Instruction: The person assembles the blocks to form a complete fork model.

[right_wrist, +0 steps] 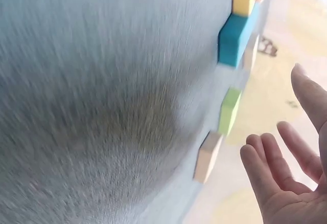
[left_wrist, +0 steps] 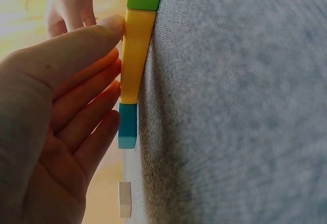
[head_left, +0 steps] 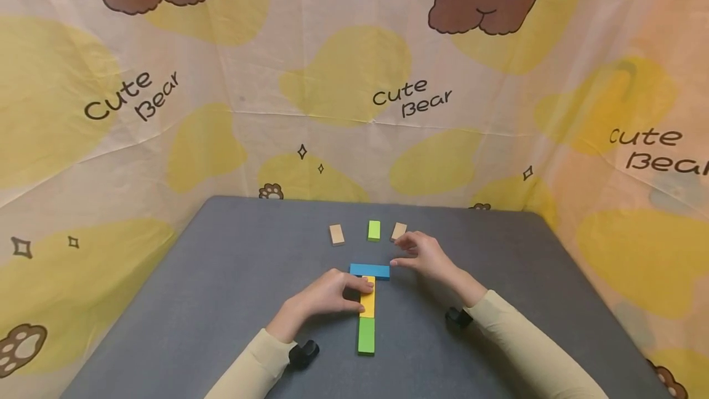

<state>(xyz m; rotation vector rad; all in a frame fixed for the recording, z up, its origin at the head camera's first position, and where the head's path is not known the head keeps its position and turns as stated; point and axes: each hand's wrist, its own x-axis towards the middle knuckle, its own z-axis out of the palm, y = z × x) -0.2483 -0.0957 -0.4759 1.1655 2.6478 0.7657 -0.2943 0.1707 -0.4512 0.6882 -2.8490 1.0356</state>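
On the grey table a green block (head_left: 366, 335), a yellow block (head_left: 368, 303) and a blue block (head_left: 369, 271) form a T, with the blue one crosswise at the far end. My left hand (head_left: 329, 293) touches the yellow block with its thumb and fingertips. In the left wrist view, the fingers of that hand (left_wrist: 76, 91) lie fairly straight along the block's face. My right hand (head_left: 429, 260) hovers beside the blue block's right end, holding nothing. Its fingers are loosely bent and spread from the thumb in the right wrist view.
Beyond the T lie a tan block (head_left: 336, 234) on the left, a light green block (head_left: 373, 230) in the middle and another tan block (head_left: 398, 231) near my right fingertips. A printed bear cloth (head_left: 343, 79) hangs behind the grey table (head_left: 232, 251) and along its sides.
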